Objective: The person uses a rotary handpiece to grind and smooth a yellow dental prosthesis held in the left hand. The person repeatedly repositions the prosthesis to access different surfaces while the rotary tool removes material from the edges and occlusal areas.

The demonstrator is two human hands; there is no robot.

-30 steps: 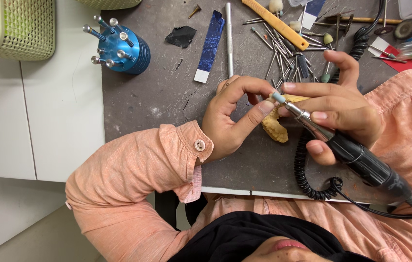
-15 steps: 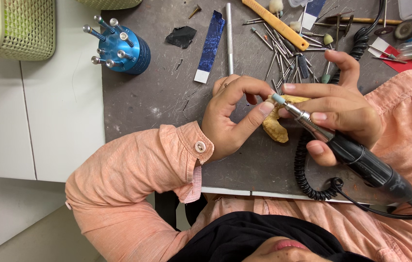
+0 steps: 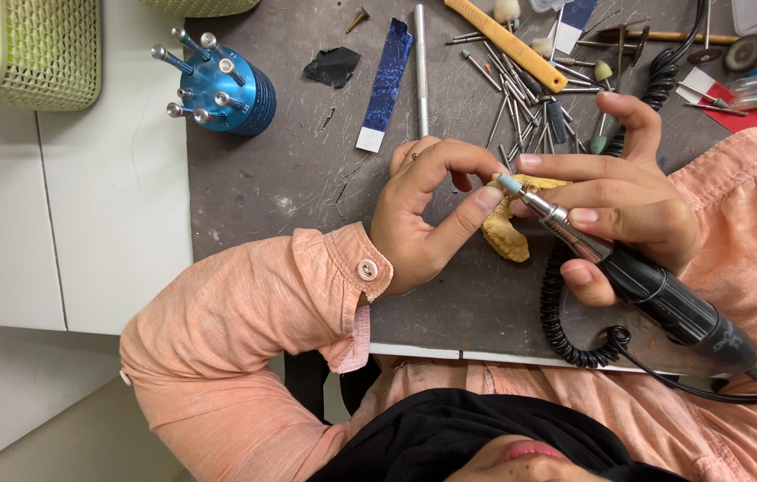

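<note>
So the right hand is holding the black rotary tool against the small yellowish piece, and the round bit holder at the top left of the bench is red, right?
Not quite: the round bit holder is blue, not red, as the head view shows. The rest holds: the right hand holds the black rotary tool against the small yellowish piece.

We are at a small craft workshop bench: a scuffed dark work mat (image 3: 307,187), a blue round stand (image 3: 228,89) holding rotary bits at far left, loose burs and files (image 3: 521,98) scattered at the far edge, and a corded rotary handpiece (image 3: 655,290) at right.
</note>
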